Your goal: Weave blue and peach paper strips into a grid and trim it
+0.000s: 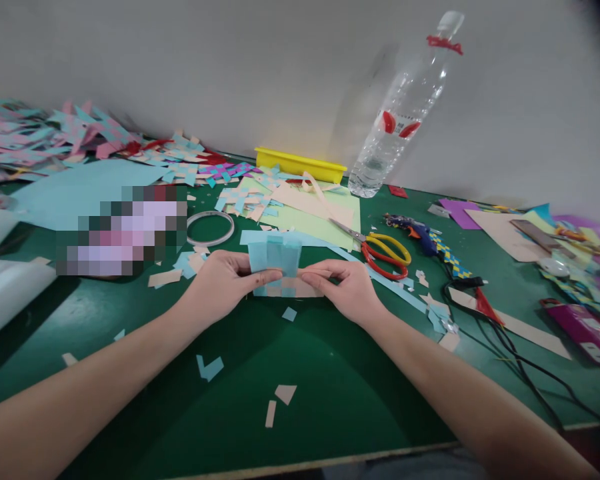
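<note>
Midway between the surface's [340, 393] near and far edges, the left hand [223, 283] pinches partly interlaced blue-and-peach paper [274, 257]; the right hand [349, 288] pinches its peach end, seemingly unfinished.

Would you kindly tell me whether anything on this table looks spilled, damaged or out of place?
Nothing looks clearly spilled or damaged. Loose paper scraps litter the green table around the held paper weave, which looks untidy. The clear bottle appears tilted, though lens distortion may explain it.
</note>
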`<control>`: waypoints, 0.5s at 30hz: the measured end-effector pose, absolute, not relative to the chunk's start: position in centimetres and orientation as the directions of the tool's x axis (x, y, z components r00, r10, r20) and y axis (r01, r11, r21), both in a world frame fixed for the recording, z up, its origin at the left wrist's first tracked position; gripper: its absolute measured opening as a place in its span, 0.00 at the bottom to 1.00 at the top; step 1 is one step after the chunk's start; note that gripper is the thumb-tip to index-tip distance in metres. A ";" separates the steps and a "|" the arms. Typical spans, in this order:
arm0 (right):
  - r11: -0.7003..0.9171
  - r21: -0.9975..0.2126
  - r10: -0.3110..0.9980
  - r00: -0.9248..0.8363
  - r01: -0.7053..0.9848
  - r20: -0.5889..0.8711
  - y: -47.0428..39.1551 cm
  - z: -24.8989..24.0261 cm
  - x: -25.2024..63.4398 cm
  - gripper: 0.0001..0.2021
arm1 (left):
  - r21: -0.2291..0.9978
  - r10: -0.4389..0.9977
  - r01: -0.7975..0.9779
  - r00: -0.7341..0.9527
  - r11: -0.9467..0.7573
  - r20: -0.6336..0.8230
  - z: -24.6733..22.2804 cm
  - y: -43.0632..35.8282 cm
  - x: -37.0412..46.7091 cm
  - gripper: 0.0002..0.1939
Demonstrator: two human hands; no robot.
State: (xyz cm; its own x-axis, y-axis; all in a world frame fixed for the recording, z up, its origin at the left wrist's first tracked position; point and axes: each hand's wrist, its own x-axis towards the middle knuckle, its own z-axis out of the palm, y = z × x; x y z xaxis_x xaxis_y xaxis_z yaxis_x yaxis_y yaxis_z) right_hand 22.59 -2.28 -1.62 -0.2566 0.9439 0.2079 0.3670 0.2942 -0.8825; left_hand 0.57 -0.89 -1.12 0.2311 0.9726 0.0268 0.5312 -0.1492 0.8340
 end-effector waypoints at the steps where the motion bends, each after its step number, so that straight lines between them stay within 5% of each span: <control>1: 0.299 -0.879 0.944 -0.251 0.372 0.215 -2.3 -1.6 22.6 0.10 | 0.835 0.974 0.531 0.226 -0.142 0.021 -1.1 -0.9 0.5 0.16; 15: 0.257 -0.905 0.959 -0.204 0.340 0.195 -2.0 -1.8 22.8 0.09 | 0.849 0.968 0.512 0.251 -0.126 -0.008 -0.8 -0.6 0.6 0.15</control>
State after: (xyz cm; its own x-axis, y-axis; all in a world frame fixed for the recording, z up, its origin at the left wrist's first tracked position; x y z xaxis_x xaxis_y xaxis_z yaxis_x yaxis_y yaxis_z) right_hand 22.76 -1.96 -1.79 -0.2044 0.9592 0.1953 0.3402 0.2567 -0.9046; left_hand 0.55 -0.63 -0.79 0.2509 0.9680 -0.0075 0.5124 -0.1262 0.8495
